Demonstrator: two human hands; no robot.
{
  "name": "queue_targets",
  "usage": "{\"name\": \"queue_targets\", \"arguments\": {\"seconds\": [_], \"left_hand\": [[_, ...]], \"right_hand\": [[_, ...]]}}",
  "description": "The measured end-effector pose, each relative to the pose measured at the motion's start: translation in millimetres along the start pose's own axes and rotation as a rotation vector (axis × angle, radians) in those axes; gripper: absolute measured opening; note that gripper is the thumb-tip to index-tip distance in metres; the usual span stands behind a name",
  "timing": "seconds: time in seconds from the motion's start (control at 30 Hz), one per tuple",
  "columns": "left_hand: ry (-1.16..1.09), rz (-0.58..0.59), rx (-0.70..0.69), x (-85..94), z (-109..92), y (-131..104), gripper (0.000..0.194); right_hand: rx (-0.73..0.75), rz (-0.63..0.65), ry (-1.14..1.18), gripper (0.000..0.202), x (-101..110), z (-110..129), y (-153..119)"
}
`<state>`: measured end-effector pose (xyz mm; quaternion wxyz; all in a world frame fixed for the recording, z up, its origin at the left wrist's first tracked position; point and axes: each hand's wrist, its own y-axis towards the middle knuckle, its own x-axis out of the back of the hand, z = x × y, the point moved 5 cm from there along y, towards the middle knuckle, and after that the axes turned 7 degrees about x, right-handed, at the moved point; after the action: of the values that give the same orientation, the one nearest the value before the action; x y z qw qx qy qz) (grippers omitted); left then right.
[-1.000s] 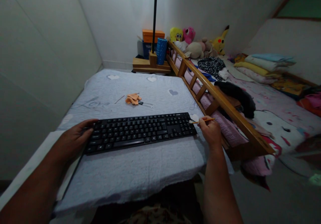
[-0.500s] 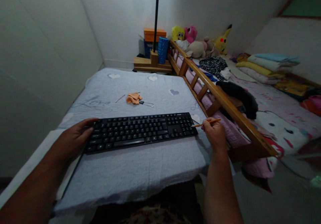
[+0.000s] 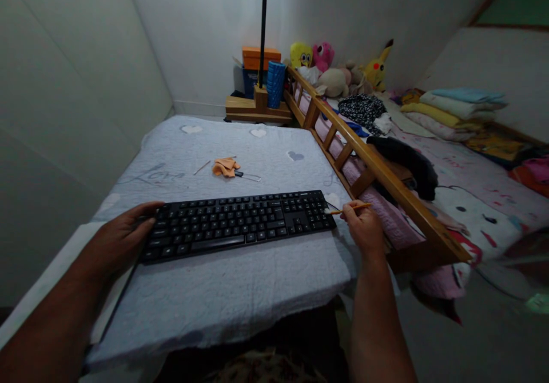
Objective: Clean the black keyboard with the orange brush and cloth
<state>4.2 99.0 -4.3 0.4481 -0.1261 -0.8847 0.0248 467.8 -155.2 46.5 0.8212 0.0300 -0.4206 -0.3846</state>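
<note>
A black keyboard (image 3: pixel 235 223) lies on the cloth-covered table, slightly slanted. My left hand (image 3: pixel 124 237) grips its left end, thumb on top near the edge keys. In my right hand (image 3: pixel 362 223), thumb and fingers pinch a thin brush (image 3: pixel 349 209) with an orange handle. The brush's pale tip is at the number pad on the keyboard's right end. Beyond the keyboard lies a crumpled orange cloth (image 3: pixel 226 167), with a wire-looped tool with a dark handle (image 3: pixel 247 175) beside it. A thin stick (image 3: pixel 201 167) rests to the left of the cloth.
A wooden bed rail (image 3: pixel 369 154) runs along the table's right side, with a bed of clothes and plush toys (image 3: pixel 334 81) behind it. At the back stand a blue roller (image 3: pixel 275 84), an orange box (image 3: pixel 261 57) and a black pole (image 3: pixel 263 28). A white board-like edge (image 3: pixel 115 303) lies under my left forearm.
The whole view has shifted slightly. My right hand and the brush stay at the number pad with only a small movement, and my left hand keeps its hold.
</note>
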Motion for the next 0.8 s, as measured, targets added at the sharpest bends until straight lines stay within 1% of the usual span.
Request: {"name": "queue_targets", "arguments": {"seconds": [0.13,0.27,0.4,0.53,0.67,0.73,0.8], "left_hand": [[0.010,-0.002,0.032,0.6,-1,-1,0.057],[0.027,-0.001,0.020,1.9,-6,-2,0.060],[0.014,0.003,0.006,1.3,-4,0,0.061],[0.021,-0.010,0.029,0.8,0,0,0.059],[-0.007,0.012,0.020,1.0,-4,-2,0.057],[-0.013,0.014,0.021,1.6,-7,-3,0.057],[-0.016,0.011,0.019,2.0,-7,-4,0.058]], "right_hand": [[-0.029,0.041,-0.065,0.029,13,1,-2],[-0.044,0.061,-0.104,0.026,20,4,-4],[-0.020,0.010,-0.046,0.028,19,7,-4],[0.002,0.021,-0.044,0.030,15,8,-4],[-0.026,0.008,-0.066,0.025,21,10,-3],[-0.034,-0.011,-0.021,0.024,24,12,-3],[-0.019,-0.015,0.051,0.024,23,18,-1]]}}
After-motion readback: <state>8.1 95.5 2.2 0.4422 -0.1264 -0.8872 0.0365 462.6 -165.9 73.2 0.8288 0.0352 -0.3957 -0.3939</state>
